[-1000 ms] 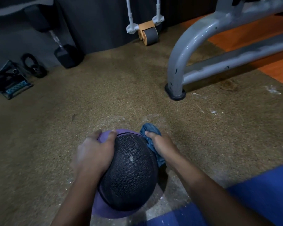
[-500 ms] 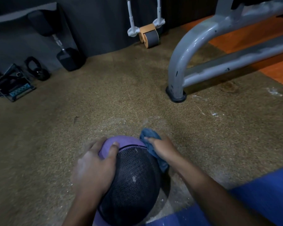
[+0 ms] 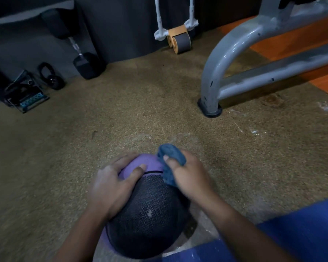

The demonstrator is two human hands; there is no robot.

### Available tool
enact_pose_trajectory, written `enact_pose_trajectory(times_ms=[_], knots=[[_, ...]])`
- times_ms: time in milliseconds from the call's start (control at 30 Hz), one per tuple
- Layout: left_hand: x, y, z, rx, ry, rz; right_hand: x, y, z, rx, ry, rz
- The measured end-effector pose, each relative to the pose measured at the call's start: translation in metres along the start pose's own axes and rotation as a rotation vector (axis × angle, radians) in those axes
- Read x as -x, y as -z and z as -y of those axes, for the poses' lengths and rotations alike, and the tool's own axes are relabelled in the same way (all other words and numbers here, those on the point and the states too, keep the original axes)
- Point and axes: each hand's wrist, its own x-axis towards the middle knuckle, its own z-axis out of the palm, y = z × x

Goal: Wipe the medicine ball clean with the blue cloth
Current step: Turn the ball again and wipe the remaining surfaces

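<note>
The medicine ball [image 3: 146,214] is kept on the speckled floor [image 3: 121,114], steadied by the left hand [image 3: 112,188] with fingers spread flat over it, so it cannot roll while the blue cloth [image 3: 169,163], bunched in the gripping right hand [image 3: 187,176], is pressed against its far purple side.

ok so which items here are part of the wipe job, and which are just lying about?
In the job:
- purple and black textured medicine ball
- bunched blue cloth, held in right hand
- left hand, resting on the ball

Lying about:
- orange ab roller wheel
- black kettlebell
- black dumbbell
- grey metal frame
</note>
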Motion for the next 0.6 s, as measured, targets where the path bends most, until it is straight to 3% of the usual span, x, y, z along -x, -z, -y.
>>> enact_pose_trajectory(times_ms=[133, 200, 267, 333, 500, 600], knots=[[-0.001, 0.004, 0.002, 0.102, 0.003, 0.021, -0.022, -0.005, -0.05, -0.219, -0.42, 0.066], [0.0, 0.003, 0.0, 0.083, 0.09, -0.153, -0.025, -0.018, -0.073, -0.3, -0.507, 0.02], [0.009, -0.003, -0.009, -0.131, 0.145, -0.349, -0.026, -0.023, -0.081, -0.331, -0.537, -0.003], [0.024, -0.015, -0.022, -0.238, 0.015, -0.314, -0.029, -0.021, -0.08, -0.379, -0.55, 0.01], [0.025, -0.029, -0.019, -0.272, -0.012, -0.287, -0.023, -0.018, -0.061, -0.349, -0.42, -0.026], [0.024, -0.025, -0.01, -0.233, -0.058, -0.311, 0.001, -0.017, -0.033, -0.157, -0.069, -0.129]])
